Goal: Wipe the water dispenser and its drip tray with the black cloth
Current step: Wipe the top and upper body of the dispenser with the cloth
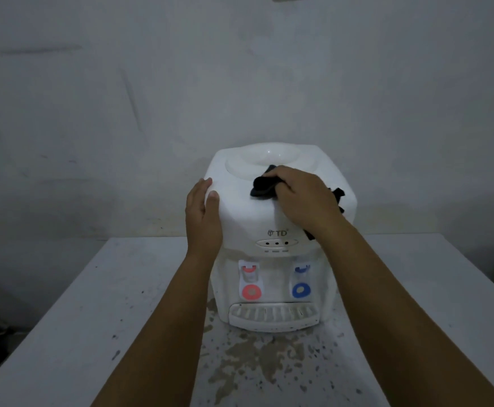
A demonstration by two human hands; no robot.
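A white tabletop water dispenser point(248, 218) stands on the table, its front facing me, with a red tap point(251, 291) on the left and a blue tap point(301, 290) on the right. Its slotted drip tray point(272, 314) juts out at the bottom front. My left hand point(203, 215) rests flat against the dispenser's upper left side. My right hand point(304, 195) grips the black cloth point(265, 186) and holds it on the dispenser's top, just in front of the round bottle recess. Ends of the cloth stick out beyond my right wrist.
The white table point(93, 304) is worn and spotted with dark marks in front of the dispenser. A pale wall point(240, 83) stands close behind. The table's left edge drops off to a dark floor area.
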